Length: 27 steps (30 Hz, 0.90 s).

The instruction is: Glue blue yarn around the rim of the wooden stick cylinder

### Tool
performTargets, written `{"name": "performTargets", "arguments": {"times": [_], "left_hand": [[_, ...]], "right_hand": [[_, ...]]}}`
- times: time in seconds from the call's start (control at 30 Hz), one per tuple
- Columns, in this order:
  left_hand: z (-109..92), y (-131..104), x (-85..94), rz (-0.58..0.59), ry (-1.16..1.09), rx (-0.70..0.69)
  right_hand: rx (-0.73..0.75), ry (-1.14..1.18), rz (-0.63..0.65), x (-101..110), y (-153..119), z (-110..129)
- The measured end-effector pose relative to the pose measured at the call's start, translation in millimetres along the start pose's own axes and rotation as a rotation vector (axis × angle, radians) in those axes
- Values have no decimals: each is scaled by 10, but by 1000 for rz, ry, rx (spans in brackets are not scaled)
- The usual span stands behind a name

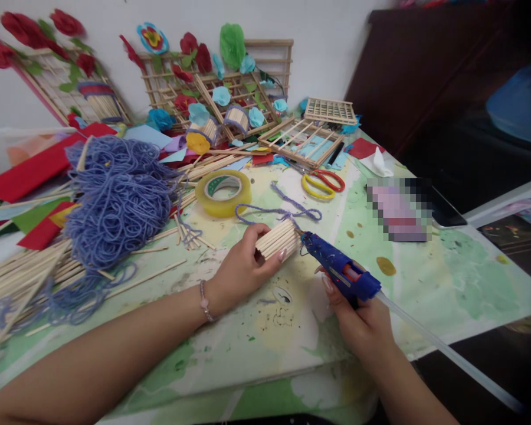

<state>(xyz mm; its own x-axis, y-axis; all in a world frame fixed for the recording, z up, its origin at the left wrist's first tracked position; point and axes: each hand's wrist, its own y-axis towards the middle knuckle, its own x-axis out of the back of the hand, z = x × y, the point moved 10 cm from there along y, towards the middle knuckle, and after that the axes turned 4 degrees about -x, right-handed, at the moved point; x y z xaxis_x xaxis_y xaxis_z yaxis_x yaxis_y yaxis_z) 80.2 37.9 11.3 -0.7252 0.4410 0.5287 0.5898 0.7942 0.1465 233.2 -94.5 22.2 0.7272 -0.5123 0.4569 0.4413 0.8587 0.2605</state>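
Observation:
My left hand (254, 262) holds a small round bundle of wooden sticks (277, 241), tilted on its side above the table. In my right hand (358, 316) is a blue glue gun (340, 268) with a long pale glue stick (446, 351) out of its back. The gun's nozzle points at the right end of the bundle, close to a strand of purple yarn (292, 215) there. That yarn trails over the table behind the bundle. Whether nozzle and bundle touch, I cannot tell.
A yellow tape roll (243, 198), scissors (318, 192) and a pile of purple yarn (115, 200) lie beyond my hands. Loose sticks (26, 289) cover the left. Stick lattices (330, 111) with paper flowers (232, 46) stand behind. A blurred pinkish item (398, 212) lies right.

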Motion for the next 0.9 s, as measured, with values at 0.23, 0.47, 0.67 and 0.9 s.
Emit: {"name": "performTargets", "arguments": {"times": [0.23, 0.47, 0.67, 0.9], "left_hand": [[-10, 10, 12, -10, -8, -1], [13, 5, 6, -15, -46, 6], [28, 10, -5, -8, -74, 19], [-20, 7, 12, -4, -19, 1]], "right_hand": [[-49, -50, 2, -1, -1, -38], [-72, -108, 3, 3, 9, -73], [-93, -144, -2, 8, 2, -134], [20, -46, 16, -13, 19, 76]]}}
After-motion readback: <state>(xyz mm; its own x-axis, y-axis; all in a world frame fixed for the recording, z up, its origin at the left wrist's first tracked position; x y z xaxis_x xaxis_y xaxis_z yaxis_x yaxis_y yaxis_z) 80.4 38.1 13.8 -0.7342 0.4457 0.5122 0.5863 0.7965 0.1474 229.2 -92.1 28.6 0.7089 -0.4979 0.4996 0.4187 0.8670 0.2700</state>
